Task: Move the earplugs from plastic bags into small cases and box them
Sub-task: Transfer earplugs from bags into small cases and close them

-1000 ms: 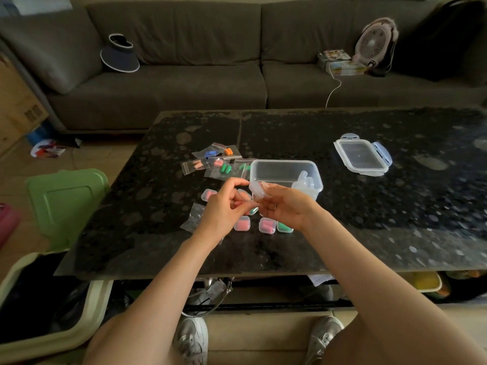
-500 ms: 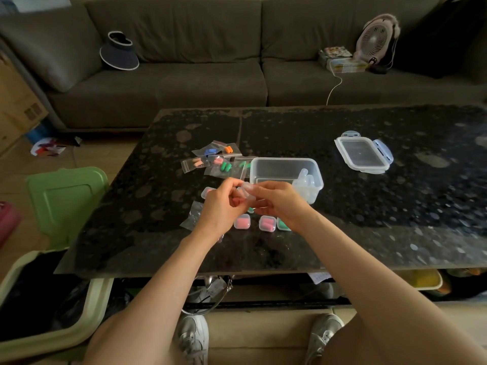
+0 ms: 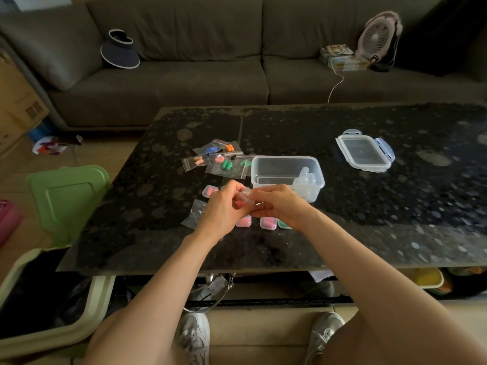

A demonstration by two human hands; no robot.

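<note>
The bench (image 3: 369, 212) carries everything. The camera has drifted slightly, but nothing lying on the bench looks to have moved in the last second.

The change is in the hands. A second ago they were a little apart, with the right hand cradling a clear case and the left fingertips pinching something pink just above it. Now the left hand (image 3: 224, 208) and right hand (image 3: 278, 206) are pressed together at six o'clock from the clear box (image 3: 287, 171). The fingers of both curl tight round the small case (image 3: 246, 196). A trace of pink shows between the fingers, probably the earplugs, though whether the case has clicked shut is hidden. I judge this as one more pair seated and the case being squeezed closed.

The box holds only a few empty cases (image 3: 307, 180) in its four o'clock corner. Its lid (image 3: 365, 154) lies well apart at two o'clock. The bags of earplugs (image 3: 220, 162) sit at ten o'clock from the box, still full. One emptied bag (image 3: 196, 214) lies at nine o'clock from the hands.

The filled cases (image 3: 268, 223) wait on the bench just beneath the hands and none is boxed yet. The task looks to be somewhere in its middle.
</note>
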